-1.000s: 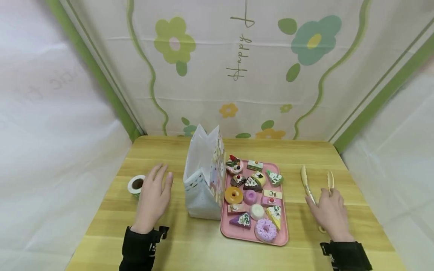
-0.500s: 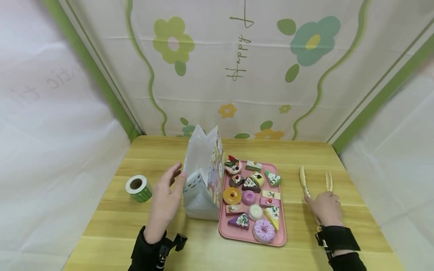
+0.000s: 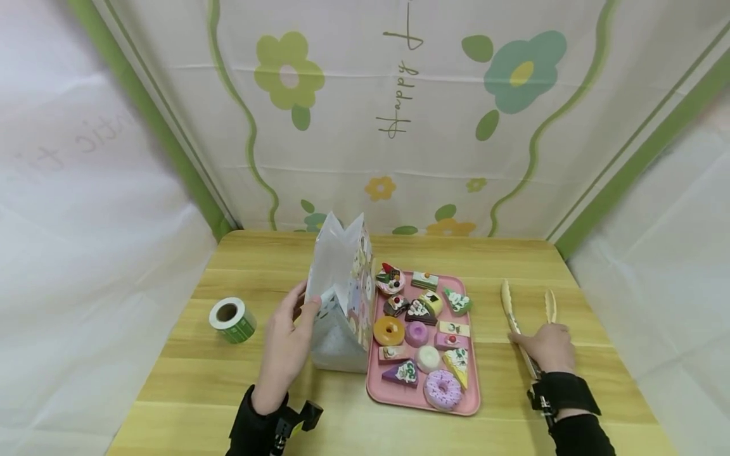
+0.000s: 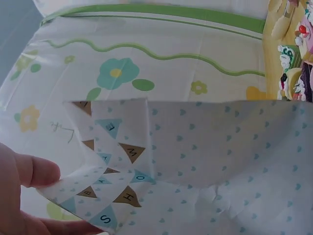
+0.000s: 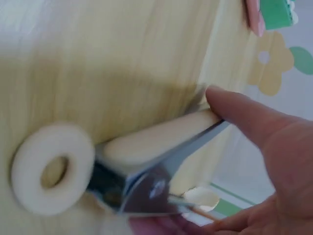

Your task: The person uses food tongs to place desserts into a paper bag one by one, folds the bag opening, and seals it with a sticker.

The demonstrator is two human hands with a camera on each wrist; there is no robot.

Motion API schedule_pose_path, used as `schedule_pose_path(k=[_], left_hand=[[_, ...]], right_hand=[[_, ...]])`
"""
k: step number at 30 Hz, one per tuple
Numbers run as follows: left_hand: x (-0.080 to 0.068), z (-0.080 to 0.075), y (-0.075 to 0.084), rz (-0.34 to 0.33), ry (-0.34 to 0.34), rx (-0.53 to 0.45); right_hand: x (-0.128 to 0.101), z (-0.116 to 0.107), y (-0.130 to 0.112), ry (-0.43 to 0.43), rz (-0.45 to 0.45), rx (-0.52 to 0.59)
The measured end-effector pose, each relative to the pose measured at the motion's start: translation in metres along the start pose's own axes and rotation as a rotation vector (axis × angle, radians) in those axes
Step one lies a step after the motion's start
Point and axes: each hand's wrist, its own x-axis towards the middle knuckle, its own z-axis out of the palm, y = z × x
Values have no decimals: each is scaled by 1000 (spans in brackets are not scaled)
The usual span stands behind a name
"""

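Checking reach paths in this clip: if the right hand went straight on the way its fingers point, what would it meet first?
The right hand already grips the tongs; straight on, along them toward the wall, the table looks free, though depth is unclear.

A staged tabletop booth: a wooden table (image 3: pixel 467 253) enclosed by a flower-printed cloth backdrop (image 3: pixel 399 95).

Pink tray (image 3: pixel 474 405), heart-dotted white bag (image 3: pixel 336 335), cream tongs (image 3: pixel 510 313).
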Motion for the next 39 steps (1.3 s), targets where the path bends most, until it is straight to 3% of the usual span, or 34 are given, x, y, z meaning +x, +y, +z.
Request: schedule_pose_path(k=[12, 17, 24, 33, 39], left_hand=[[4, 4, -8, 15, -41, -88], [3, 4, -10, 3, -52, -102], [3, 5, -12, 16, -72, -99], [1, 7, -12, 13, -70, -98], [2, 7, -12, 25, -62, -107]], right_hand=[[-6, -4, 7, 13, 84, 192], [-13, -4, 8, 42, 70, 221], [-31, 1, 3, 145, 89, 320], [-62, -5, -12, 210, 53, 405], [-74, -15, -20, 125, -39, 364]])
